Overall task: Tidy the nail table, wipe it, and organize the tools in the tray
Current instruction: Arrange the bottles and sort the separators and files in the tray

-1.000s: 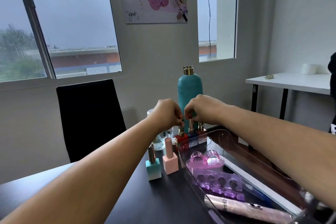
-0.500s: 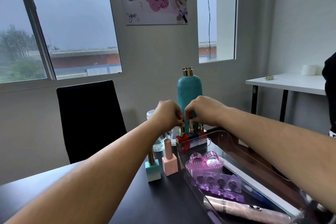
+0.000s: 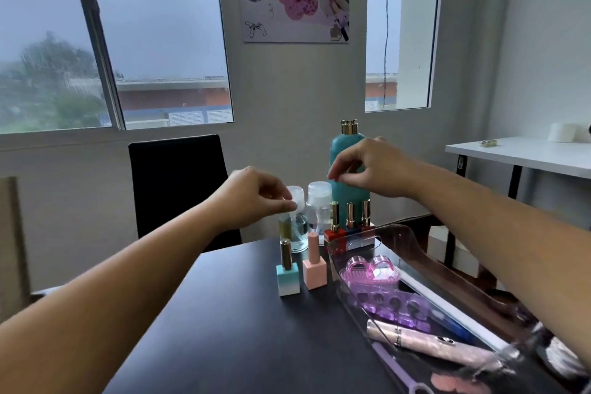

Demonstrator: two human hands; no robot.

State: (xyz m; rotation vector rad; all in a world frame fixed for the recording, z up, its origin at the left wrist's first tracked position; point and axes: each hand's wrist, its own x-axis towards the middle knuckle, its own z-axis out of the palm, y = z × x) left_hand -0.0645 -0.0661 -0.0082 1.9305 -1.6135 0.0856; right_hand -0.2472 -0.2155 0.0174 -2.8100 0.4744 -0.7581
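Head: hands point(image 3: 252, 198) now off polish btls point(image 3: 350, 217)

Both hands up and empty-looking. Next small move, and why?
Probably lower the left hand onto the pink polish bottle and move it beside the three bottles at the far end of the tray. It and the teal-gradient bottle stand apart on the table, nearest that hand; the right hand hovers farther off.

- Both forearms are stretched forward, bare.
- The left hand point(image 3: 256, 198) is held palm down, fingers loosely curled, thumb brought close to the fingertips.
- The right hand point(image 3: 374, 169) is held higher, wrist bent, fingers drooping loosely downward.
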